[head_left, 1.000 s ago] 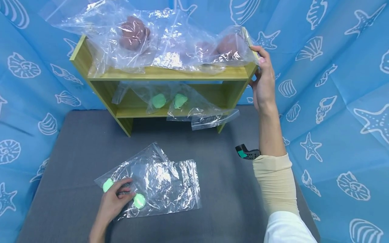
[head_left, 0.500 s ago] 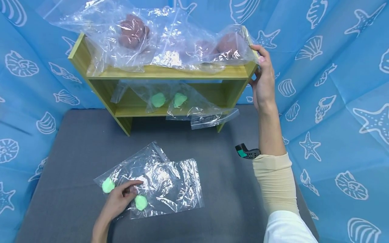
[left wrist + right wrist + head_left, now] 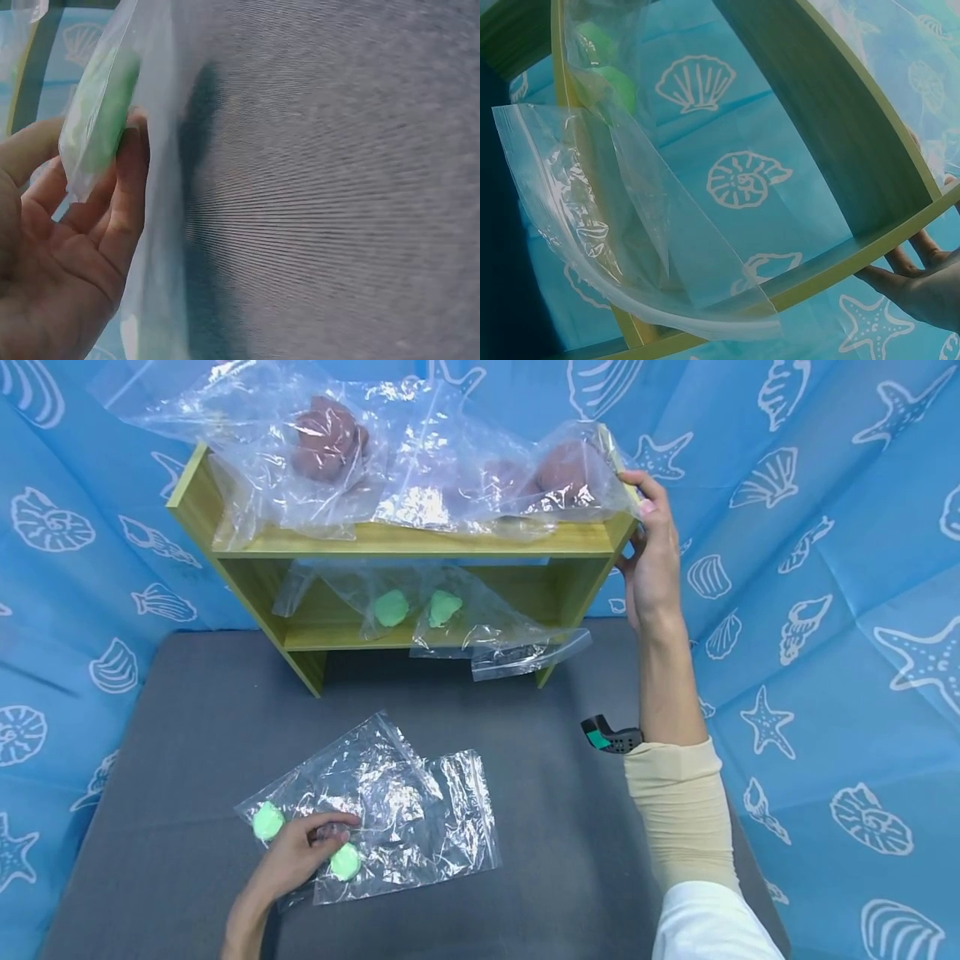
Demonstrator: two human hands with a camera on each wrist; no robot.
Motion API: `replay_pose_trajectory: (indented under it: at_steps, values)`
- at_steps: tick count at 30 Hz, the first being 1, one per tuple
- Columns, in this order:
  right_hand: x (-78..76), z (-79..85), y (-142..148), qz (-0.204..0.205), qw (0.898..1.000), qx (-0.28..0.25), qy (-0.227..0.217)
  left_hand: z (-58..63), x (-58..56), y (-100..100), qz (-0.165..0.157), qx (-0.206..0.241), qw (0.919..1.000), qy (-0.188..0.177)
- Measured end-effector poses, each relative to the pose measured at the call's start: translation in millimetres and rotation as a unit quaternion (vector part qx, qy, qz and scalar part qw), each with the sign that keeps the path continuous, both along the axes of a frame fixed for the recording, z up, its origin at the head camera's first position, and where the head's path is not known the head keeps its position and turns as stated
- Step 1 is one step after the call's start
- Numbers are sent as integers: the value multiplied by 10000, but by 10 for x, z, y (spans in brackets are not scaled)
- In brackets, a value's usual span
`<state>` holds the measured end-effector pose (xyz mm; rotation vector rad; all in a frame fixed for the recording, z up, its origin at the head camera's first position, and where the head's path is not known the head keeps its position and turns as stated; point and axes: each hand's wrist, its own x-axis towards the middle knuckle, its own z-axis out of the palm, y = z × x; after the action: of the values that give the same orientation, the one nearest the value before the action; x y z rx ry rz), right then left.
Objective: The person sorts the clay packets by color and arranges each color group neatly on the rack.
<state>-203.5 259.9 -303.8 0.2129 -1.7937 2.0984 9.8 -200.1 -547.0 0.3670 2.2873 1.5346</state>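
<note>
My left hand (image 3: 288,864) pinches a clear zip bag (image 3: 420,843) low over the grey table. In the left wrist view, a green lump (image 3: 109,105) inside plastic lies between its thumb and fingers. A second zip bag (image 3: 360,752) overlaps the first, with another pale green lump (image 3: 267,821) at its left corner. My right hand (image 3: 654,552) grips the right side panel of a small wooden shelf (image 3: 420,542). The right wrist view shows that hand's fingers (image 3: 900,281) against the panel's outer side; part of the hand is cut off there.
Clear bags with reddish-brown lumps (image 3: 327,439) fill the shelf's top. On its lower board lie bags with green lumps (image 3: 392,608), and one zip edge (image 3: 532,658) hangs over the front. A blue shell-print curtain (image 3: 810,568) surrounds the grey table (image 3: 540,827).
My left hand has moved slightly right along the bags, and the bag under it has shifted a little. The right hand has stayed on the shelf.
</note>
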Motion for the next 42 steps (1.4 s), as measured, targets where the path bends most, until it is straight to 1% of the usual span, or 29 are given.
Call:
replay_pose_trajectory:
  at_steps: [4,8,11,13,15,18,22,24,29,30,33,36,39,40,42]
  values:
    - [9,2,3,-9,10000,7,28,97,-34,-1,-368,308,9988,-126]
    - [7,6,-1,6,10000,4,53,202,-73,25,-730,682,9945,-306]
    - [5,5,-2,43,10000,-26,33,300,-101,71,-799,787,9928,-410]
    - [5,0,-2,69,10000,-30,14,373,-121,107,-737,775,9931,-475]
    - [3,-6,-1,92,10000,-21,4,449,-136,143,-659,756,9939,-457]
    - [0,-14,1,113,9999,16,26,554,-160,194,-674,1043,9914,-411]
    - [-2,-24,3,131,9999,41,93,673,-193,243,-845,1523,9846,-168]
    - [-3,-27,2,142,9998,34,108,727,-215,255,-887,1580,9834,22]
    - [-8,-26,-1,133,9998,-3,124,853,-298,292,-788,1635,9826,400]
    - [-8,-26,-2,121,9998,-11,128,876,-319,307,-752,1686,9817,474]
    - [-8,-28,-9,91,9999,-32,109,942,-386,357,-617,1849,9772,845]
    - [-6,-34,-20,98,9999,-70,56,994,-467,407,-477,2074,9669,1407]
    - [-8,-32,-27,92,9999,-55,51,1042,-569,445,-385,2388,9505,1947]
    - [-9,-29,-29,84,9999,-55,51,1058,-606,455,-362,2506,9447,2082]
    - [-12,-19,-33,62,9999,-48,63,1096,-676,466,-281,2665,9359,2285]
